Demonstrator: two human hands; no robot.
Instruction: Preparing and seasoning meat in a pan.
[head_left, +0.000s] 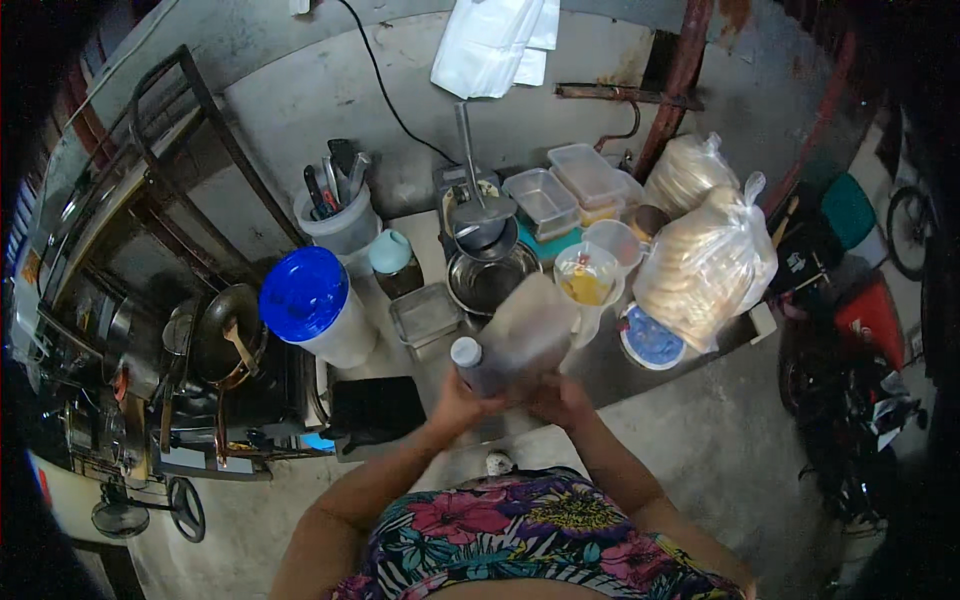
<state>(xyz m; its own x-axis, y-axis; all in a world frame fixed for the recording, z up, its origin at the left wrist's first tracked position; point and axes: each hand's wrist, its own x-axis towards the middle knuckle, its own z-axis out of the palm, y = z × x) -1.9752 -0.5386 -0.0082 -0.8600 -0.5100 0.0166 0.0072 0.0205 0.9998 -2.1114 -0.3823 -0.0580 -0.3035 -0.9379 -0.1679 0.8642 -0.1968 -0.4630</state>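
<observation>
Evidently, the left hand (470,403) gripped a white-capped plastic bottle (518,350) near its cap; the right hand (558,398) met its other side, closure too blurred to tell; steady two-handed support probably served best; the bottle hung over the steel table (604,366), near a metal bowl (466,290); leftward stood a blue-lidded bucket (318,312).

Jug (522,348) looks like smooth, translucent plastic, a bit blurred, with an opaque white plastic cap (466,351); bucket lid (303,293) is glossy blue plastic, lidless tubs (543,198) clear and shiny. Metal: steel bowl (482,288) bright and reflective, counter (625,385) smooth with a dull sheen — pipe (682,75) rough, rusty-looking. Knotted bags (710,265) are thin, crinkled glossy plastic, spatula (240,348) bare wood, floor (660,455) matt concrete — shirt (520,535) soft printed cloth.
</observation>
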